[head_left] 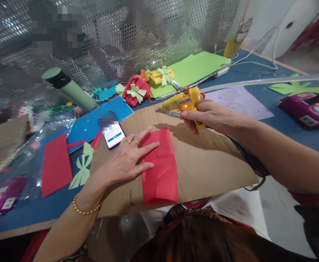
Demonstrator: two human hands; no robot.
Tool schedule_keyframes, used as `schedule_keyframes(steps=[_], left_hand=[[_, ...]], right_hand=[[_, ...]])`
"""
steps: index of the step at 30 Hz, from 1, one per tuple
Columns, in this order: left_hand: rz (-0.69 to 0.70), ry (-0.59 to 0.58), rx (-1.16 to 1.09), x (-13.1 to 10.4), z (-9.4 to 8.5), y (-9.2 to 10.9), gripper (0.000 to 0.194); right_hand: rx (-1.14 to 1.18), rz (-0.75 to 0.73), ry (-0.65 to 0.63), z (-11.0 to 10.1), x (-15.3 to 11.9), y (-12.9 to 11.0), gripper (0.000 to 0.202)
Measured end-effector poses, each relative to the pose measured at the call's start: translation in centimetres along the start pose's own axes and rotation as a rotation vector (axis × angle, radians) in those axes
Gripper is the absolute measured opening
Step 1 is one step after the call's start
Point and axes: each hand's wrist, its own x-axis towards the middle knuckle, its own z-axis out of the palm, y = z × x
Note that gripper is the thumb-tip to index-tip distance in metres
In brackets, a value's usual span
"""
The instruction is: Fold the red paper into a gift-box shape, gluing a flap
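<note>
A creased red paper piece (163, 178) lies on a cardboard sheet (205, 167). My left hand (129, 154) rests at its upper left, fingers spread, with fingertips on the paper. My right hand (205, 114) is wrapped round a yellow glue gun (175, 102) with a lit orange light. The gun's nozzle points left, above the cardboard and beyond the red paper. Scissors (171, 113) show partly under the gun. A phone (114, 135) with a lit screen lies just beyond my left hand.
Red card (56, 165) and pale green cut paper bows (82, 167) lie left. Behind are a green bottle (72, 89), a red paper bag (136, 91), a yellow one (159, 76) and green sheets (200, 67). Purple paper (239, 102) and a purple power strip (308, 109) sit right.
</note>
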Motion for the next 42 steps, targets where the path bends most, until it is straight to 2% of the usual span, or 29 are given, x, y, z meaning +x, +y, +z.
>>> schedule_keyframes(steps=[7, 11, 18, 26, 31, 36, 42], left_hand=[[0.024, 0.038, 0.011, -0.1, -0.1, 0.4, 0.054], [0.058, 0.059, 0.008, 0.0, -0.1, 0.6, 0.055], [0.007, -0.016, 0.056, 0.1, -0.2, 0.9, 0.053], [-0.001, 0.005, 0.078, 0.1, 0.5, 1.1, 0.053], [-0.022, 0.081, 0.071, -0.1, 0.6, 1.0, 0.068], [0.048, 0.141, 0.08, -0.1, 0.8, 0.9, 0.05], [0.118, 0.15, 0.185, 0.0, 1.2, 1.1, 0.047]], right_hand=[[0.012, 0.021, 0.003, 0.1, 0.0, 0.4, 0.05], [-0.02, 0.034, -0.043, 0.3, -0.2, 0.0, 0.051], [-0.077, 0.062, -0.064, 0.6, -0.6, -0.7, 0.053], [-0.087, 0.127, -0.035, 0.8, -1.0, -0.7, 0.054], [-0.045, 0.145, 0.004, 0.9, -1.1, -0.5, 0.055], [-0.096, 0.146, 0.018, 0.9, -1.1, -0.5, 0.056], [-0.115, 0.161, 0.044, 0.7, -0.9, -1.4, 0.053]])
